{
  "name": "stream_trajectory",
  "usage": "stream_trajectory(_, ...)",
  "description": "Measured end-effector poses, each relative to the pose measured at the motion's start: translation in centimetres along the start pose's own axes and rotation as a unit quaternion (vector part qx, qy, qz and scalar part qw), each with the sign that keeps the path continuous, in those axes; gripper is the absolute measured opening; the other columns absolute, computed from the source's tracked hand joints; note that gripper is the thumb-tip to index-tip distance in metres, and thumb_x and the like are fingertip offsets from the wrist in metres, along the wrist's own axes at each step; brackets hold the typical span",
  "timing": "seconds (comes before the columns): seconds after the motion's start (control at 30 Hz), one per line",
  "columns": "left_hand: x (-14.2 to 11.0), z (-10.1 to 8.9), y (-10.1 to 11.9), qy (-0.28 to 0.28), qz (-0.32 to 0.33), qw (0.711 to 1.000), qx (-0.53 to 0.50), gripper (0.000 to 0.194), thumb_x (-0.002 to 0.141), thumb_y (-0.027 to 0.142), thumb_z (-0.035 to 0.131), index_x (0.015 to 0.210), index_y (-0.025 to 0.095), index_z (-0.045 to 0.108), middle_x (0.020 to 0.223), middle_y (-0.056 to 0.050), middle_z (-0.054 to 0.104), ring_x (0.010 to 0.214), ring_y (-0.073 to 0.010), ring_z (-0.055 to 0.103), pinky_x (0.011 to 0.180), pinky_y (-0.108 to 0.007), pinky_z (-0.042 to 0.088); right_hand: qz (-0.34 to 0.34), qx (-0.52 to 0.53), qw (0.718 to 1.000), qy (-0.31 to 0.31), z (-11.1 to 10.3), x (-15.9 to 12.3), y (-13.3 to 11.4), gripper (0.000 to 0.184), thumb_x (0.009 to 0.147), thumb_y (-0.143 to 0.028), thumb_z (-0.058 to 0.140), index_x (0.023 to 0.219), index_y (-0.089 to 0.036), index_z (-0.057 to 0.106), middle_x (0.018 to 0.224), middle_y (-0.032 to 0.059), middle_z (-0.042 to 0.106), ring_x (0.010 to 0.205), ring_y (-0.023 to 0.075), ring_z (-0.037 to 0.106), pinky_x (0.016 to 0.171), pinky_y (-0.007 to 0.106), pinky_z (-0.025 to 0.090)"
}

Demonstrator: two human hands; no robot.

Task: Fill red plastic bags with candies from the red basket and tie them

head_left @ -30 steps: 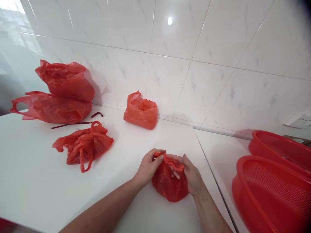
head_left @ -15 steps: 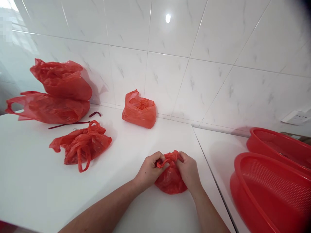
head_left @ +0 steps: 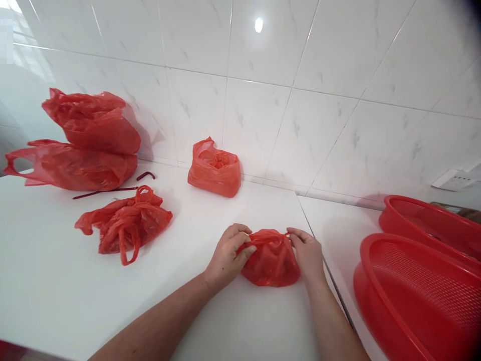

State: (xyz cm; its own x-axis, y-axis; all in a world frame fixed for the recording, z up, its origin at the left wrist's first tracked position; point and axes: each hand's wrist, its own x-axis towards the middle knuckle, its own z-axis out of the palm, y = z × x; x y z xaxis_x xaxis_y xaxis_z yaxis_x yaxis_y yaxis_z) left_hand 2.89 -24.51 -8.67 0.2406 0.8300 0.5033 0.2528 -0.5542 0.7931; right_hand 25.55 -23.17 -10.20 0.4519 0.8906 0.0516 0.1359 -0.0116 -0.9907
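A red plastic bag [head_left: 271, 260] rests on the white table in front of me, bulging at the bottom and gathered along its top. My left hand [head_left: 231, 253] pinches its upper left corner between thumb and fingers. At the upper right corner, my right hand [head_left: 306, 248] grips a thin twisted end of the bag with its fingertips. The top edge is spread between the two hands. What the bag contains is hidden by the red plastic.
Left of my hands lies a tied red bag [head_left: 126, 223]. Two filled red bags [head_left: 90, 165] are stacked behind it, near dark red strips [head_left: 146, 175]. Another red bag [head_left: 214, 173] stands by the tiled wall. Red plastic baskets [head_left: 409, 281] sit at right, past a table seam.
My hands have moved apart, the right one outward to the right. The bag's bunched top has been pulled out wider and flatter between them.
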Motion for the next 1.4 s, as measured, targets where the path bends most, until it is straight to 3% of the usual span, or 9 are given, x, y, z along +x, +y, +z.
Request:
stream_trajectory(0.13, 0.5, -1.2, -0.2, 0.070, 0.008, 0.997, 0.006, 0.018, 0.084, 0.024, 0.052, 0.066, 0.019, 0.051, 0.101, -0.007, 0.053, 0.099, -0.0213, 0.051, 0.086, -0.034, 0.040, -0.060, -0.185, 0.972, 0.133, -1.9, 2.0, 1.8, 0.029, 0.073, -0.028, 0.046, 0.088, -0.017, 0.067, 0.098, 0.0109, 0.067, 0.091, 0.0267, 0.059, 0.082, 0.039, 0.042)
stream_trajectory(0.3, 1.0, -1.5, -0.9, 0.127, -0.038, 0.991, -0.020, 0.021, 0.085, 0.026, 0.050, 0.065, 0.019, 0.048, 0.095, -0.005, 0.053, 0.095, -0.0190, 0.053, 0.083, -0.033, 0.042, -0.060, -0.202, 0.969, 0.126, -2.1, 2.5, 2.7, 0.029, 0.071, -0.027, 0.045, 0.086, -0.017, 0.067, 0.096, 0.0102, 0.067, 0.092, 0.0267, 0.059, 0.084, 0.039, 0.041)
stream_trajectory(0.47, 0.8, -0.7, -1.9, 0.149, -0.024, 0.988, 0.008, 0.031, 0.083, 0.031, 0.054, 0.113, 0.024, 0.050, 0.120, -0.008, 0.050, 0.113, -0.0222, 0.048, 0.095, -0.040, 0.040, -0.068, -0.162, 0.979, 0.102, -1.3, 2.0, 2.6, 0.044, 0.078, -0.045, 0.047, 0.109, -0.017, 0.060, 0.109, 0.0104, 0.064, 0.098, 0.0248, 0.058, 0.085, 0.035, 0.042)
stream_trajectory(0.63, -0.2, 0.4, -2.0, -0.068, 0.045, 0.991, 0.109, 0.108, 0.052, 0.053, 0.079, 0.143, 0.030, 0.024, 0.152, -0.012, 0.013, 0.136, -0.0369, 0.016, 0.105, -0.053, 0.028, -0.054, -0.123, 0.987, -0.093, 1.0, -0.2, 1.5, 0.045, 0.081, -0.056, 0.046, 0.105, -0.022, 0.063, 0.114, 0.0058, 0.063, 0.108, 0.0252, 0.054, 0.093, 0.035, 0.039)
stream_trajectory(0.8, 0.0, 0.8, -2.4, -0.144, 0.068, 0.966, 0.202, 0.068, 0.063, 0.028, 0.073, 0.126, 0.030, 0.051, 0.134, -0.009, 0.047, 0.120, -0.0318, 0.043, 0.097, -0.048, 0.038, 0.015, -0.014, 0.951, -0.309, 3.1, -2.3, 0.6, 0.051, 0.080, -0.061, 0.047, 0.103, -0.019, 0.065, 0.102, 0.0068, 0.068, 0.098, 0.0273, 0.059, 0.081, 0.036, 0.048)
stream_trajectory(1.03, 2.7, -5.8, -5.4, 0.092, -0.033, 0.950, 0.296, 0.038, 0.066, 0.004, 0.048, 0.095, 0.023, 0.064, 0.092, -0.004, 0.064, 0.089, -0.0200, 0.055, 0.083, -0.034, 0.045, 0.019, 0.015, 0.973, -0.230, 3.2, -1.7, 1.2, 0.053, 0.082, -0.061, 0.045, 0.107, -0.018, 0.063, 0.109, 0.0109, 0.064, 0.101, 0.0258, 0.059, 0.089, 0.038, 0.045)
stream_trajectory(1.2, 2.8, -10.7, -5.0, 0.361, -0.113, 0.818, 0.433, 0.042, 0.075, 0.015, 0.053, 0.116, 0.021, 0.057, 0.127, -0.013, 0.050, 0.122, -0.0308, 0.040, 0.101, -0.051, 0.030, 0.024, -0.059, 0.970, -0.233, 3.2, -2.1, 0.9, 0.043, 0.081, -0.056, 0.051, 0.106, -0.023, 0.063, 0.109, 0.0068, 0.064, 0.103, 0.0238, 0.058, 0.094, 0.038, 0.042)
stream_trajectory(1.3, 2.8, -10.7, -4.5, 0.343, -0.123, 0.787, 0.498, 0.049, 0.079, 0.023, 0.053, 0.128, 0.024, 0.048, 0.148, -0.011, 0.026, 0.137, -0.0349, 0.016, 0.106, -0.061, 0.013, 0.031, -0.078, 0.968, -0.236, 3.3, -2.2, 0.8, 0.041, 0.080, -0.053, 0.052, 0.108, -0.025, 0.062, 0.111, 0.0058, 0.063, 0.105, 0.0243, 0.058, 0.095, 0.039, 0.041)
stream_trajectory(1.4, 3.1, -10.4, -5.7, 0.193, -0.095, 0.811, 0.543, 0.047, 0.081, 0.021, 0.048, 0.127, 0.029, 0.049, 0.150, -0.005, 0.025, 0.139, -0.0323, 0.012, 0.108, -0.060, 0.009, 0.030, -0.090, 0.967, -0.236, 3.3, -2.2, 1.1, 0.040, 0.080, -0.051, 0.053, 0.109, -0.025, 0.061, 0.111, 0.0054, 0.063, 0.105, 0.0245, 0.058, 0.095, 0.040, 0.041)
